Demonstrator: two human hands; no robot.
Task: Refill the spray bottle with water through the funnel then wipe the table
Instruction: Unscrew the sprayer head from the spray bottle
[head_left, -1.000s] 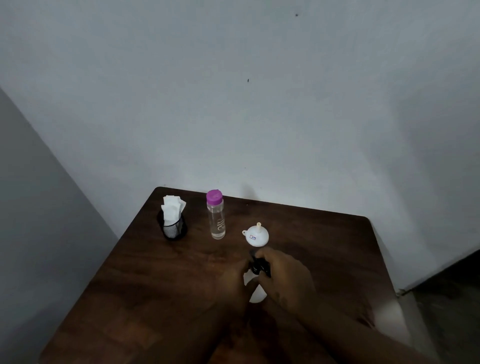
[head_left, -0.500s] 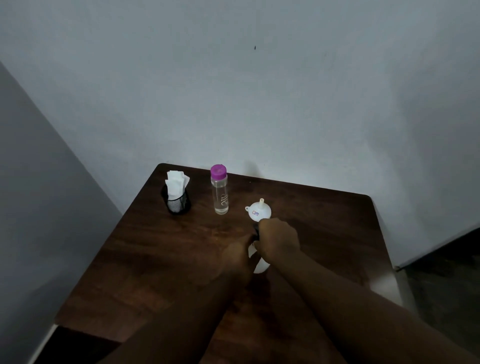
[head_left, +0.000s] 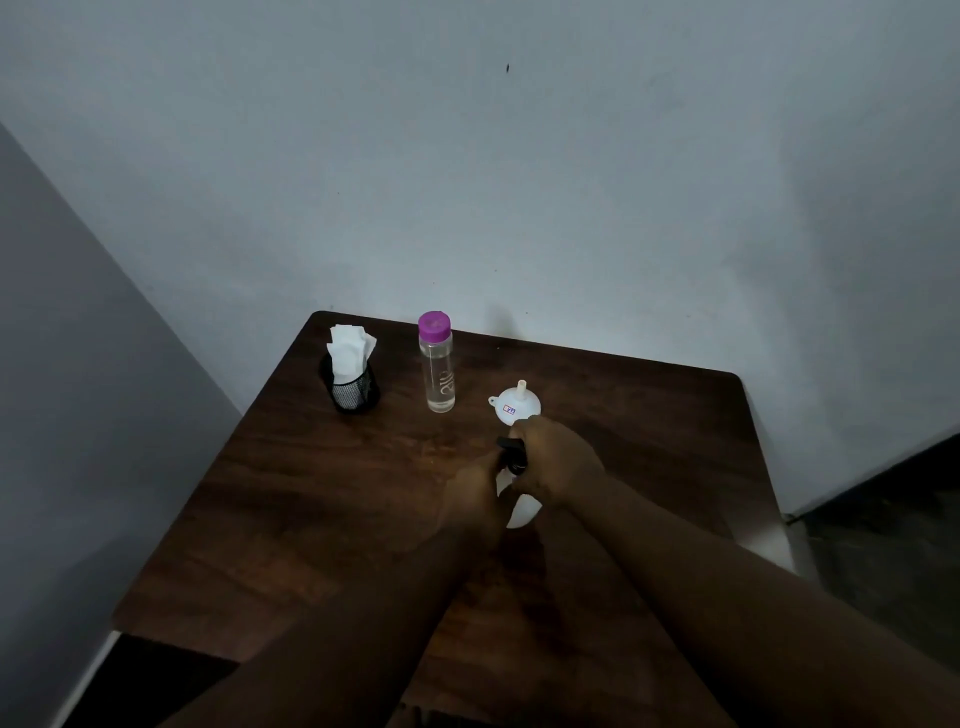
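Observation:
A white spray bottle (head_left: 521, 512) with a black spray head (head_left: 511, 453) stands mid-table, mostly hidden by my hands. My left hand (head_left: 475, 496) grips the bottle's body from the left. My right hand (head_left: 558, 460) is curled over the black spray head. Just behind them a white funnel (head_left: 514, 408) lies upside down, spout up. A clear water bottle (head_left: 437, 364) with a purple cap stands upright to the funnel's left.
A black mesh cup (head_left: 350, 392) stuffed with white tissues (head_left: 348, 348) stands at the back left corner of the dark wooden table (head_left: 311, 493). Walls close off the back and left. The table's right edge drops to a dark floor.
The view has tilted, so the table sits lower in frame. My right hand has shifted onto the top of the spray head; my left hand stays on the bottle.

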